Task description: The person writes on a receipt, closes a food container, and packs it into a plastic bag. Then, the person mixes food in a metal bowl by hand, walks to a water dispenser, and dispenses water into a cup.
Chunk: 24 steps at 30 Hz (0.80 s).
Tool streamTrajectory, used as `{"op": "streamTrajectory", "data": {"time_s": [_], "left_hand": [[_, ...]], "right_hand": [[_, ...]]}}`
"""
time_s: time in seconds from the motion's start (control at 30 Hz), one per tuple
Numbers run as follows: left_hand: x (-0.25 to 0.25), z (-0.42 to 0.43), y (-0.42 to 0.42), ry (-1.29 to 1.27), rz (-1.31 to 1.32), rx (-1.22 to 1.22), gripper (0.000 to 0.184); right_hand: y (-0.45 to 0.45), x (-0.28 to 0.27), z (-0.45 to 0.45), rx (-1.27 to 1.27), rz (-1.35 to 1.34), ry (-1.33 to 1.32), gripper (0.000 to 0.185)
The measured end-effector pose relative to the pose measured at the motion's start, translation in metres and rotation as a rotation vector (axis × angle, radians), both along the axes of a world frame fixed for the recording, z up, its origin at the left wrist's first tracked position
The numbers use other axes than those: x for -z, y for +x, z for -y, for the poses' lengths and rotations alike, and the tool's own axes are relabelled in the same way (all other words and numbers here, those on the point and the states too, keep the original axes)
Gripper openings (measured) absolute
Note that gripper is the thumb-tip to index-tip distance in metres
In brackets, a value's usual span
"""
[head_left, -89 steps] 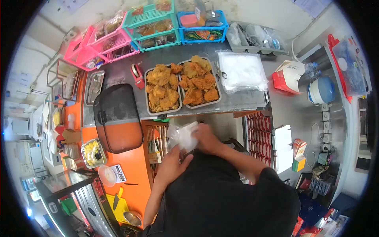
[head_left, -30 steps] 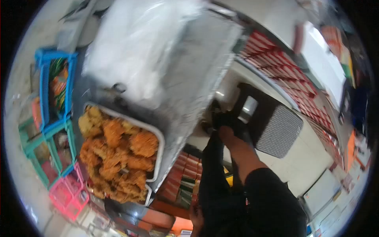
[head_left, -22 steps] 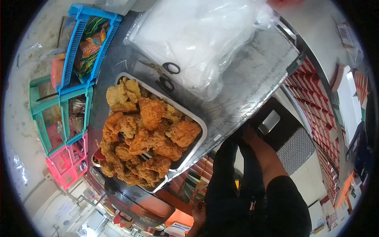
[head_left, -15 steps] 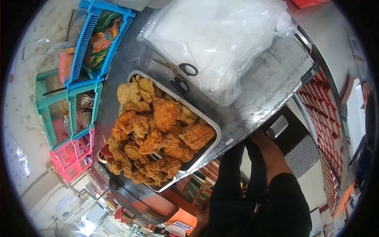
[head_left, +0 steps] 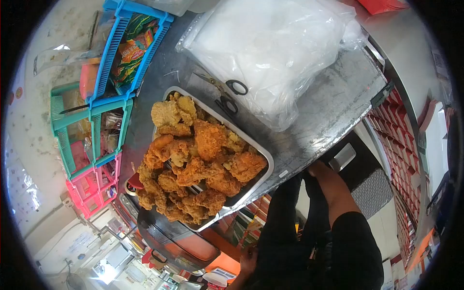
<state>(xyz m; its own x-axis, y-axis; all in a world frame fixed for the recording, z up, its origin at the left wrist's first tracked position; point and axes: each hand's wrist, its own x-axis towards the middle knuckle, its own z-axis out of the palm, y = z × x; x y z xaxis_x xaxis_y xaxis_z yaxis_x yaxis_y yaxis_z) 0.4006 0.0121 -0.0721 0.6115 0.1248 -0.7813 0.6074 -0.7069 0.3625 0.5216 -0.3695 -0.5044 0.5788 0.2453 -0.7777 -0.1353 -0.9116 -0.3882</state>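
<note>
My right forearm reaches forward over my dark-clothed leg, and my right hand (head_left: pixel 317 169) is by the knee, close to the counter's edge. Its fingers are mostly hidden. Low in the view my left hand (head_left: pixel 249 260) hangs beside my other leg, dim and small, its fingers unclear. Neither hand visibly holds anything. On the metal counter (head_left: pixel 333 92) in front of me lies a tray (head_left: pixel 267 162) heaped with fried chicken pieces (head_left: pixel 210 140). Black-handled scissors (head_left: pixel 224 93) rest between the tray and a large bundle of clear plastic bags (head_left: pixel 270 53).
Blue (head_left: pixel 101 72), green (head_left: pixel 59 137) and pink (head_left: pixel 92 195) plastic baskets stand along the wall, several packets inside. A dark-lidded orange appliance (head_left: pixel 176 239) is below the tray. A black box-like piece with a grey textured panel (head_left: pixel 371 192) stands right of my leg.
The whole view has shifted a little, so the counter things appear slightly further right. My hands stay in about the same places.
</note>
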Motion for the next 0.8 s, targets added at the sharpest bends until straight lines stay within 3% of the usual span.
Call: {"op": "streamTrajectory", "data": {"time_s": [0.1, 0.23, 0.8], "left_hand": [[0.001, -0.01, -0.017, 0.1, -0.145, 0.012, 0.037], [-0.014, 0.008, 0.0, 0.086, -0.03, 0.049, 0.037], [-0.015, 0.016, -0.002, 0.114, -0.117, -0.093, 0.035]], "right_hand": [[0.019, -0.006, 0.001, -0.028, -0.009, 0.006, 0.035], [0.037, -0.006, -0.004, -0.073, -0.024, 0.019, 0.035], [0.077, -0.011, 0.0, -0.169, -0.035, 0.03, 0.035]]}}
